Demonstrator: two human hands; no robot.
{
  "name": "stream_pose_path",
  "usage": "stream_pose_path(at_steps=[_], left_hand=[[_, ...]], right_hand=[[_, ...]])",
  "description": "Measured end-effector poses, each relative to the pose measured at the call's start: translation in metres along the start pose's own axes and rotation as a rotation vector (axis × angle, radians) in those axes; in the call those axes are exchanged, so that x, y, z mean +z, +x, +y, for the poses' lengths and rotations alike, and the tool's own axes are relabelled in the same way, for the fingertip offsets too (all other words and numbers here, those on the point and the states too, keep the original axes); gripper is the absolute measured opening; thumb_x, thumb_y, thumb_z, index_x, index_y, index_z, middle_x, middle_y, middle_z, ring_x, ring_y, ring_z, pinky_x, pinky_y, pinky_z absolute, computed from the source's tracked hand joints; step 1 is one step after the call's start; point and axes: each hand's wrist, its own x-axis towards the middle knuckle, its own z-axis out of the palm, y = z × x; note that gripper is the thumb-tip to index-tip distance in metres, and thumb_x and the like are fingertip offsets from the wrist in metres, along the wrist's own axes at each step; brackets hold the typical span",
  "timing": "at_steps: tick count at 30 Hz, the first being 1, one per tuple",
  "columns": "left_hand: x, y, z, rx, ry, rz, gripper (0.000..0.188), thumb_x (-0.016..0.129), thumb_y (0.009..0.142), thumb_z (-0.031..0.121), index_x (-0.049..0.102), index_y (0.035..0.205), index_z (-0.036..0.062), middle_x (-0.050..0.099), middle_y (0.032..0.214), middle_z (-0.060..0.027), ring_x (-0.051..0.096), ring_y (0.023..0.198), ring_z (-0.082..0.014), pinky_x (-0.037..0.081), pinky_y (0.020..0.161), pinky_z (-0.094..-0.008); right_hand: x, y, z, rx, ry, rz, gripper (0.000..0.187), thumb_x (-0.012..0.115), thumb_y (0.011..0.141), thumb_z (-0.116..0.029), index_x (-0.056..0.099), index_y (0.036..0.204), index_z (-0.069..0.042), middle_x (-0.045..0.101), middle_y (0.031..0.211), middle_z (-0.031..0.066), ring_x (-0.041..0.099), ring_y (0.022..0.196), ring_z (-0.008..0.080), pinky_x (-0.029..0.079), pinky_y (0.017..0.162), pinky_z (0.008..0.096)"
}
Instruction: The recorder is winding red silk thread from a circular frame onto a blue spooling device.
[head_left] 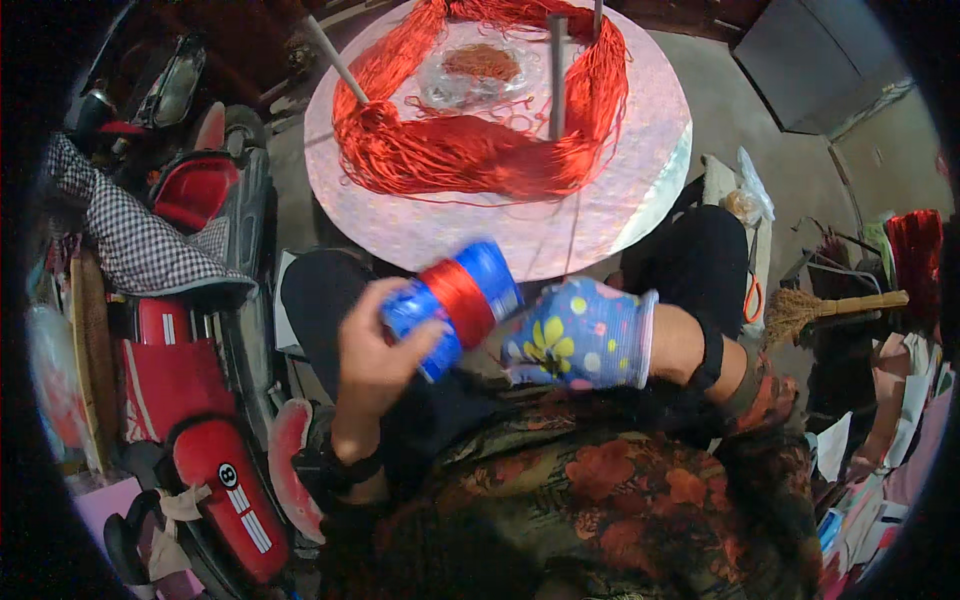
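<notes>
One bare left hand [372,355] is gripping a blue pack [488,268], fingers closed around its near end, while red cord [461,302] is banding its middle. Winding seems to be in hand. Beside it the gloved right hand [570,335] is hovering, its grip impossible to tell; the next turn is probably calling for even feeding from the red skein [470,155] lying on the counter [400,235].

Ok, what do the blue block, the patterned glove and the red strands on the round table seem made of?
Blue block: perhaps plastic film or coated card; it looks glossy, but blur leaves it open.
Patterned glove: probably knitted fabric, matte, with fine ridges showing.
Red strands: likely synthetic thread, shiny where light catches.
</notes>
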Motion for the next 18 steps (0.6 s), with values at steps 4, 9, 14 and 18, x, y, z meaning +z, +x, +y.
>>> stream_pose_path(at_steps=[4,9,14,18], left_hand=[[-0.004,-0.005,0.004,-0.173,-0.12,-0.69,0.045,0.077,0.073,0.018,0.059,0.11,0.003,0.06,0.097,-0.0042,0.059,0.088,-0.0111,0.05,0.08,-0.0284],[-0.02,-0.011,0.056,-0.485,0.076,-0.155,0.055,0.069,0.078,0.04,0.057,0.117,0.0021,0.063,0.105,-0.0109,0.063,0.094,-0.0208,0.051,0.083,-0.0336],[-0.021,-0.012,0.012,-0.104,-0.718,0.294,0.059,0.061,0.086,0.027,0.04,0.134,-0.0016,0.058,0.113,-0.0115,0.061,0.1,-0.022,0.049,0.091,-0.0394],[-0.009,-0.001,0.009,-0.117,0.033,-0.201,0.048,0.075,0.075,0.013,0.054,0.117,-0.0006,0.06,0.101,-0.0045,0.058,0.092,-0.0126,0.049,0.083,-0.0279]], right_hand=[[-0.018,0.003,0.042,-0.066,0.331,0.164,0.023,0.072,0.08,-0.032,0.068,0.085,-0.01,0.068,0.076,0.0076,0.066,0.069,0.0219,0.051,0.063,0.0337],[-0.023,-0.03,0.08,0.246,0.483,0.324,0.027,0.07,0.084,-0.031,0.067,0.097,-0.007,0.069,0.088,0.0062,0.065,0.08,0.0144,0.051,0.074,0.0302],[0.007,-0.022,0.038,0.076,0.223,0.182,0.017,0.059,0.089,-0.025,0.066,0.091,-0.01,0.068,0.085,0.0134,0.065,0.079,0.0334,0.052,0.071,0.0382],[-0.009,-0.003,0.005,-0.081,0.002,0.135,0.01,0.064,0.084,-0.021,0.065,0.084,-0.012,0.066,0.075,0.0112,0.065,0.074,0.034,0.051,0.064,0.0402]])
